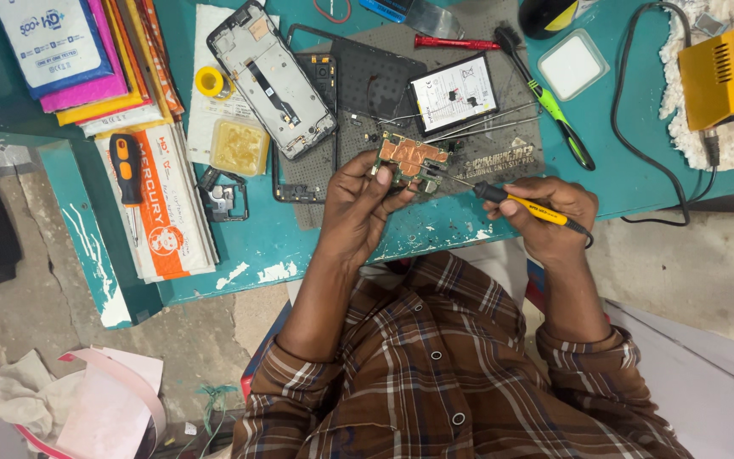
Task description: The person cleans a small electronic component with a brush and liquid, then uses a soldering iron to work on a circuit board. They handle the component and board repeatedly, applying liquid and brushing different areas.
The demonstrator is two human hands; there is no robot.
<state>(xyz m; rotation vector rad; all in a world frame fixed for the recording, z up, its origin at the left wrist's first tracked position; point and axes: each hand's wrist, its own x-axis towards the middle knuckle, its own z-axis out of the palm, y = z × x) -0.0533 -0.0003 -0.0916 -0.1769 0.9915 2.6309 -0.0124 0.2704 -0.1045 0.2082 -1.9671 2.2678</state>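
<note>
My left hand (357, 197) holds a small phone circuit board (410, 161) with copper-coloured shielding, just above the grey work mat (503, 153). My right hand (551, 212) grips a soldering iron (527, 204) with a yellow and black handle. Its thin tip points left and reaches the board's right edge. A black cable runs from the iron's handle to the right.
On the teal bench (639, 170) lie an opened phone frame (271, 78), a black back cover (367, 72), a phone battery (454, 92), tweezers, a green-handled brush (554, 106), a yellow soldering station (728, 72), a flux tin (239, 146), solder roll and stacked packets (104, 59).
</note>
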